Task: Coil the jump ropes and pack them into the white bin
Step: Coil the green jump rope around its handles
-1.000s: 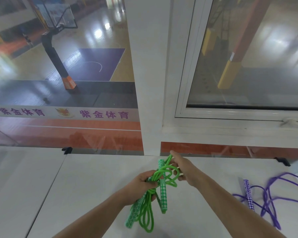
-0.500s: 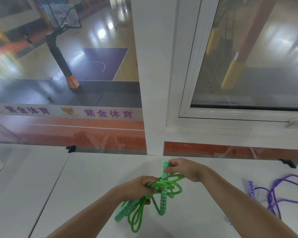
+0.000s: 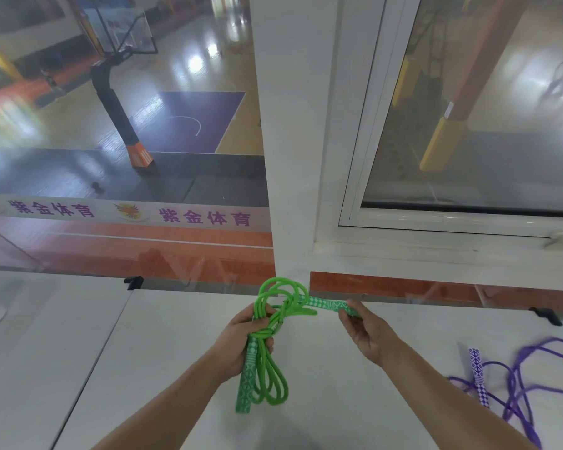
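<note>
Green jump rope is sitting in the lower middle of the frame, held in both hands above the white table. The left hand is gripping the gathered loops together with one patterned handle, fingers curled round the bundle. The right hand is pinching the far end of the other handle between thumb and fingertips.

Half a second ago that second handle was standing nearly upright in front of the bundle, with the right hand on its top; now it is lying almost level, its long axis running left to right and its free end pointing toward the right edge of the frame. The right hand is sitting farther right and the left hand is holding the bundle more upright than before. The held handle and the loops are hanging downward, long axis close to vertical and leaning slightly left at the bottom, while a few loops are arching up above the left hand.

Farther out, at the lower right, a purple jump rope is lying loose on the table with its patterned handle pointing up the frame. Beyond the table edge, a white window frame is looking onto a gym floor with a basketball stand at the upper left.
</note>
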Demonstrator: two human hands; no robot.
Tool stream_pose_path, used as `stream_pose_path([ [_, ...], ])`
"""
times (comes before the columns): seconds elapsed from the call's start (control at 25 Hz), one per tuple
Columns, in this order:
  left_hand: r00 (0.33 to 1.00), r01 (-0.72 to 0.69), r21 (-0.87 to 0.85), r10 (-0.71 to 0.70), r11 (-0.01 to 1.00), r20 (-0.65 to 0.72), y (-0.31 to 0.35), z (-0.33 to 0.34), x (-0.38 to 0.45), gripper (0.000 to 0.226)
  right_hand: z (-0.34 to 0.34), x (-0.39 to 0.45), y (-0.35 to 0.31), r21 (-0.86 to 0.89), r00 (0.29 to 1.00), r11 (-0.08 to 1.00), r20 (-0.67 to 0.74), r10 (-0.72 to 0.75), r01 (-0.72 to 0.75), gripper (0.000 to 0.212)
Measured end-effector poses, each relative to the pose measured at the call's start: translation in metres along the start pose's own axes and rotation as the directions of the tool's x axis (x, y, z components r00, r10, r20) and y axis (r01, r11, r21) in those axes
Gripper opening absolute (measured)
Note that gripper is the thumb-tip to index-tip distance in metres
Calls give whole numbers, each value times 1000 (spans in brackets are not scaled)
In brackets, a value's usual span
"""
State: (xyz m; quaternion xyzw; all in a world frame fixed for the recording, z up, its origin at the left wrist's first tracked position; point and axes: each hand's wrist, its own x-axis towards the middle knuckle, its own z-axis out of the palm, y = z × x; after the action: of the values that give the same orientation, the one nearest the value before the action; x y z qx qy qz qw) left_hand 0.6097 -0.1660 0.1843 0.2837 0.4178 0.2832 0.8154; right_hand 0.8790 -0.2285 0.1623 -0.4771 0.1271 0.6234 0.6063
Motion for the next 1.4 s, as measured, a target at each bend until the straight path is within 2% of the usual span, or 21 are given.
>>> stream_pose_path([
  [0.08,999,-7,-133,0,991,-51,1,3,4,17,2,-4,11,23,999,1000,42,15,-16,10],
  [0.12,995,-22,-186,4,982,-96,1,4,8,18,2,-6,16,-36,997,999,77,21,-19,12],
  [0.2,981,-81,-229,37,970,-190,2,6,15,18,-1,-11,26,-328,983,944,178,32,29,19],
  [0.24,972,-109,-219,59,970,-226,2,9,18,17,-1,-14,31,-512,968,855,244,60,76,26],
  [0.32,957,-144,-157,97,977,-273,-1,16,22,14,5,-21,41,-782,925,593,347,157,192,37],
  [0.4,944,-161,-19,149,987,-294,-6,19,26,10,19,-26,51,-872,896,401,389,216,282,37],
  [0.52,919,-178,222,243,959,-310,-9,20,30,8,36,-35,59,-904,914,273,378,150,329,35],
  [0.6,908,-189,323,290,927,-303,-10,24,26,6,40,-36,70,-916,925,196,371,75,351,27],
  [0.72,901,-210,353,321,912,-293,-18,30,21,15,47,-42,91,-914,936,237,350,47,330,33],
  [0.88,904,-132,160,185,978,-386,-26,20,22,21,55,-43,99,-919,931,202,357,70,337,54],
  [0.96,906,-117,159,171,980,-388,-25,14,21,30,58,-46,106,-931,943,210,322,83,299,56],
  [1.08,929,-117,195,177,974,-325,-26,8,15,47,62,-51,125,-922,957,313,272,101,229,56],
  [1.16,947,-104,279,181,955,-267,-27,3,7,57,61,-56,138,-879,948,425,294,122,218,59],
  [1.28,952,-100,368,197,925,-236,-34,-13,-5,61,58,-65,156,-783,918,587,364,160,208,63],
  [1.4,947,-113,409,224,905,-232,-38,-30,-28,58,53,-77,173,-794,891,556,412,193,247,67],
])
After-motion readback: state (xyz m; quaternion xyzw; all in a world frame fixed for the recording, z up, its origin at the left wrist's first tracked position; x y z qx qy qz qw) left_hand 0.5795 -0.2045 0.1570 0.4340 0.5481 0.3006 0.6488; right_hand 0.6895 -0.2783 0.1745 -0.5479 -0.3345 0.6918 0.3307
